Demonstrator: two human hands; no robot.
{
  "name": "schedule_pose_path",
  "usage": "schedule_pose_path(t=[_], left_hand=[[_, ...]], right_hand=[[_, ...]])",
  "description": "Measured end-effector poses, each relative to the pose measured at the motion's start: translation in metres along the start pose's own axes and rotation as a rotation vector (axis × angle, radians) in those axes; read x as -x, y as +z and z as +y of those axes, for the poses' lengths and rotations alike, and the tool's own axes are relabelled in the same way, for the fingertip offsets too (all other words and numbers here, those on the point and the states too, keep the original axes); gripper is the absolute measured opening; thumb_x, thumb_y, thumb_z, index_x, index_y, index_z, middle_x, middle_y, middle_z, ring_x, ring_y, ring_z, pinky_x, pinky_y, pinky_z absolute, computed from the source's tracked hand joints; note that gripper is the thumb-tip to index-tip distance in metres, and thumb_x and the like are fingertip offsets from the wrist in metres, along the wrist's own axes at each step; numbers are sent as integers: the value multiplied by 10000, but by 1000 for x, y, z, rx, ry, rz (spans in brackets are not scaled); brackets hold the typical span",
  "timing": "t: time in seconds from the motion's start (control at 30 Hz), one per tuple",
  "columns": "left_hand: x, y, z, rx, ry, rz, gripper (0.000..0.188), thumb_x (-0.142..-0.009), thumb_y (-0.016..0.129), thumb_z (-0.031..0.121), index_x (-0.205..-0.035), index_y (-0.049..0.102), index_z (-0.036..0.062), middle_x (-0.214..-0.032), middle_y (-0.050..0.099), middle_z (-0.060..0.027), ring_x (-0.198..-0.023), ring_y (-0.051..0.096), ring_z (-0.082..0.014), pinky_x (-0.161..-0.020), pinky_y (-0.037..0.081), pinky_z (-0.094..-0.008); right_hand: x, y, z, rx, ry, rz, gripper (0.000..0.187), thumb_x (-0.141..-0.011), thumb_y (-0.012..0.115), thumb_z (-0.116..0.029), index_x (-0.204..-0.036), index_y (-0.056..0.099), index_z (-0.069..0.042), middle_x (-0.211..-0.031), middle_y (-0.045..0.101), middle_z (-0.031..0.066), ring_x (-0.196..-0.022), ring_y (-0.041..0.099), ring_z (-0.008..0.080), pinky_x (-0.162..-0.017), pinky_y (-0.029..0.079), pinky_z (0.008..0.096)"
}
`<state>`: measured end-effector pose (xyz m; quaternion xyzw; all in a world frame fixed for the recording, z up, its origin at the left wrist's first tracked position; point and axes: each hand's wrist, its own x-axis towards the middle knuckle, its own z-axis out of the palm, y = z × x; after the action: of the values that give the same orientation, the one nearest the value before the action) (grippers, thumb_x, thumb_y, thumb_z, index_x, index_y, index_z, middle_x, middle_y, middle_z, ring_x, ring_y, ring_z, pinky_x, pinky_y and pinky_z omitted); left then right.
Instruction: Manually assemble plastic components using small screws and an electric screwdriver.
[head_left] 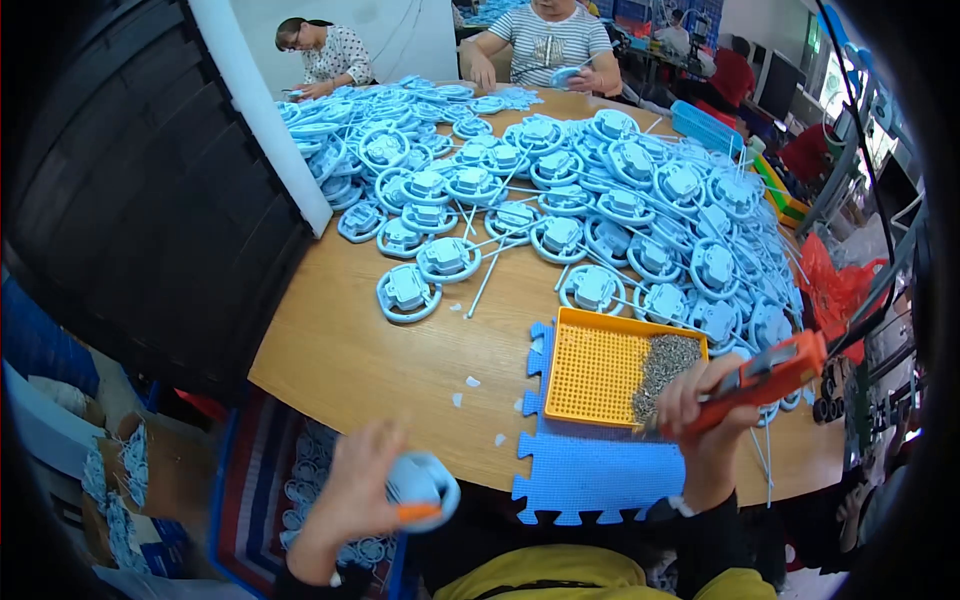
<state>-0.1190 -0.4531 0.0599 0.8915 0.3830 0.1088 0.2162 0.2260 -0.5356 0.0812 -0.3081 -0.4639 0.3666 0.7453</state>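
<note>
My left hand [348, 492], a little blurred, has its fingers closed on a light blue round part [422, 478] just off the counter's near edge; an orange patch [418, 512] shows by the thumb, though I cannot tell what it is. The fingers of my right hand [708, 440] are wrapped around a red handheld tool [770, 376], its narrow end pointing left, near the yellow perforated tray [592, 372]. Small metal pieces [670, 362] lie heaped in the tray's right side, and the tray sits on a blue foam mat [600, 472]. Beyond, a big pile of similar blue parts [448, 257] covers much of the wooden counter [340, 340]. Two people sit across from me, the one in a striped top [562, 42] holding a blue part [565, 76].
</note>
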Motion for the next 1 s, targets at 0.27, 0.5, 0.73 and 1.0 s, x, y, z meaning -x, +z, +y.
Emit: schedule_pose_path(t=[0.27, 0.5, 0.73, 1.0], left_hand=[[-256, 27, -122, -244, 123, 305, 765, -693, 777, 406, -1338, 491, 113, -1283, 480, -224, -1164, 458, -402, -983, 375, -449], [-242, 28, -56, -159, 111, 260, 738, -682, 807, 322, -1298, 516, 38, -1134, 547, -191, -1053, 516, -351, -894, 421, -424], [-119, 34, 13, -67, -127, 267, 757, -629, 846, 316, -1254, 541, 17, -952, 514, -145, -881, 540, -320, -757, 438, -404], [-70, 68, 44, -29, -289, 213, 874, -537, 881, 425, -1222, 540, 2, -1011, 447, -184, -920, 512, -357, -756, 438, -432]], right_hand=[[-41, -35, 17, 172, 73, 151, 547, -802, 674, -563, -934, 453, -80, -652, 469, 36, -526, 485, 167, -506, 439, 311], [-86, -64, 51, 182, -83, 267, 467, -850, 684, -448, -1017, 486, -60, -748, 545, 35, -669, 553, 164, -691, 470, 353], [-87, -73, 68, 194, -80, 292, 434, -827, 728, -399, -1002, 503, -71, -750, 577, 37, -674, 574, 165, -686, 487, 338], [-90, -77, 70, 243, -84, 301, 426, -837, 716, -405, -988, 502, -70, -728, 565, 32, -671, 569, 162, -668, 484, 329]])
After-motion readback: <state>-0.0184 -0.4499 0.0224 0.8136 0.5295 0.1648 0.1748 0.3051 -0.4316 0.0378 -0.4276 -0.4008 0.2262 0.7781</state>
